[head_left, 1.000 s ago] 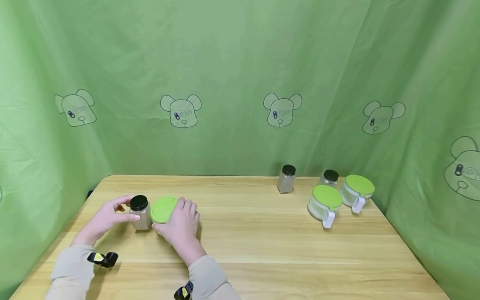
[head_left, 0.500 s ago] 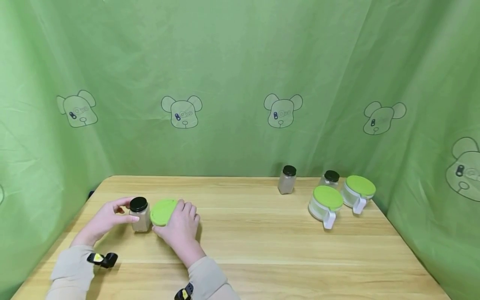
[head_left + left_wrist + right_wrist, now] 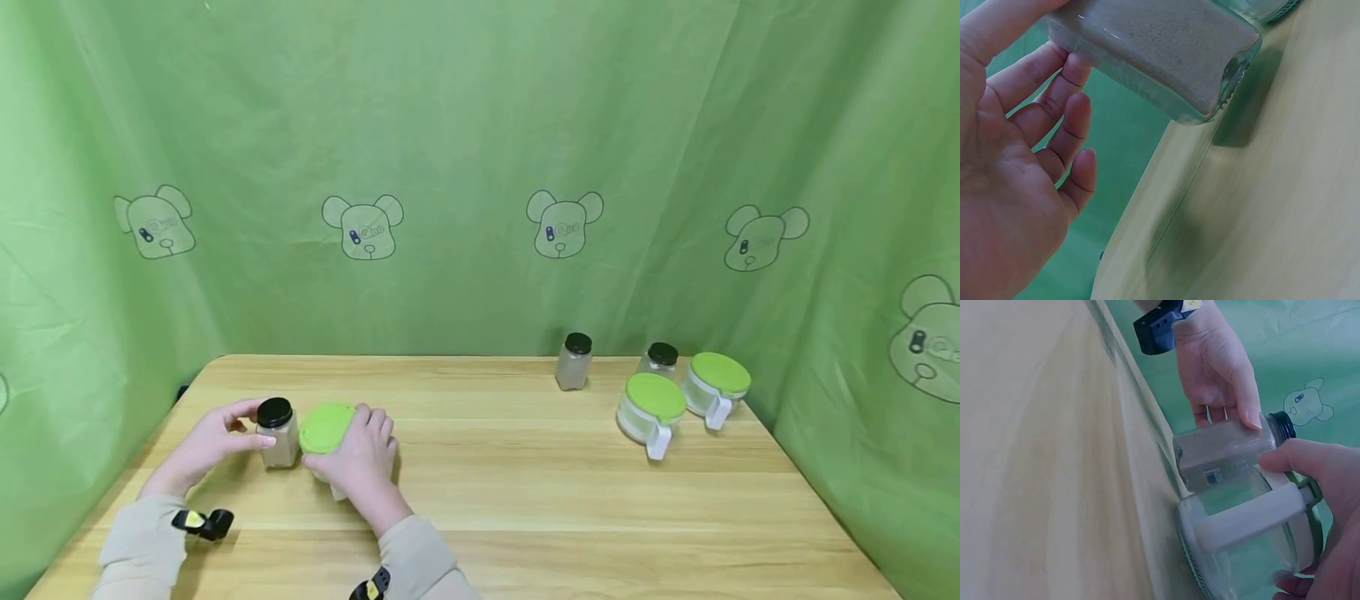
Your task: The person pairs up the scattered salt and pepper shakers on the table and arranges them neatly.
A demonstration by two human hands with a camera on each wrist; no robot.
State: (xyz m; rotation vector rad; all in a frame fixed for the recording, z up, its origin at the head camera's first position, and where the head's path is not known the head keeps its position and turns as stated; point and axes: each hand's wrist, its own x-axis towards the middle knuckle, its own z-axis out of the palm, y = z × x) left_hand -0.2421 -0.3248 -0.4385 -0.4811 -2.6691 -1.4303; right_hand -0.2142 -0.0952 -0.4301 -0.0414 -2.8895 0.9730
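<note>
My left hand (image 3: pixel 210 440) pinches a square glass jar (image 3: pixel 281 447) of grey-brown powder between thumb and fingers. Its black lid (image 3: pixel 275 412) is on. In the left wrist view the powder jar (image 3: pixel 1154 53) casts a shadow close beside its base. Just to the right, my right hand (image 3: pixel 363 457) grips a round glass jar under a green lid (image 3: pixel 324 427), fingers and thumb around its upper part. The right wrist view shows this jar's white handle (image 3: pixel 1250 519) and clear wall, with no contents visible inside. The two jars stand side by side, very close together.
At the back right of the wooden table (image 3: pixel 525 500) stand two more round green-lidded jars with white handles, a near one (image 3: pixel 651 407) and a far one (image 3: pixel 716 385). Two black-lidded jars, one (image 3: pixel 573 362) apart and one (image 3: pixel 660 358) partly hidden, stand there too. Green curtains (image 3: pixel 465 125) surround the table.
The white handle of the green-lidded jar has come into view below my right hand, so that jar has turned slightly. Both hands keep their holds and have barely shifted.
</note>
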